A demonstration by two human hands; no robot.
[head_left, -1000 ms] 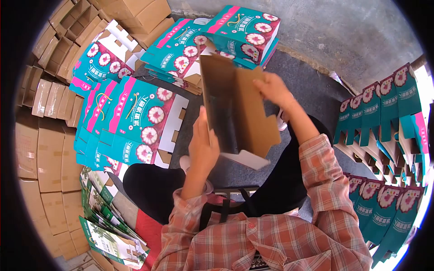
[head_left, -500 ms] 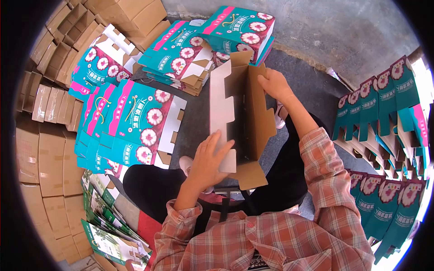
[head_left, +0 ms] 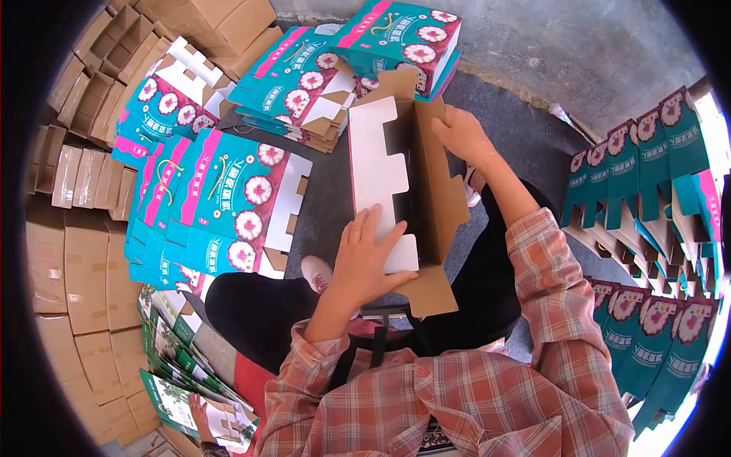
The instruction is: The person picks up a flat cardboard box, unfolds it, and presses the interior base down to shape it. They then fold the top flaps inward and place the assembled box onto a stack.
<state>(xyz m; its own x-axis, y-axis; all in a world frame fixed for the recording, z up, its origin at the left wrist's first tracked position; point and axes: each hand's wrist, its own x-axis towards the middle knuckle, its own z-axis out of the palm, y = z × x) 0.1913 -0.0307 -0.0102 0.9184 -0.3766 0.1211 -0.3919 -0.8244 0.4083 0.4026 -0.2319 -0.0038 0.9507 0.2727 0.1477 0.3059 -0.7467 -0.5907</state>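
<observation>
A cardboard gift box [head_left: 444, 217] stands upended between my knees, its brown inside facing up through the open end. Along its left side runs a white notched flap [head_left: 375, 160], leaning partly over the opening. My left hand [head_left: 369, 257] lies on the near part of this flap with its fingers spread, the thumb reaching toward the brown near end flap [head_left: 432, 293]. At the far right corner, my right hand [head_left: 463, 135] grips the box wall, thumb inside and fingers hidden outside. A far end flap [head_left: 392, 84] sticks outward.
Flattened teal boxes [head_left: 221, 198] lean at left, with more teal boxes [head_left: 285, 80] stacked beyond. Folded teal boxes [head_left: 636, 167] stand in rows at right. Brown cartons [head_left: 84, 266] line the left side. Another person's hand [head_left: 202, 417] touches a green-and-white box [head_left: 169, 400] at lower left.
The white flap has tilted inward to the right, with my left hand moving along on it. My right hand keeps its grip. Another person's hand has appeared at lower left.
</observation>
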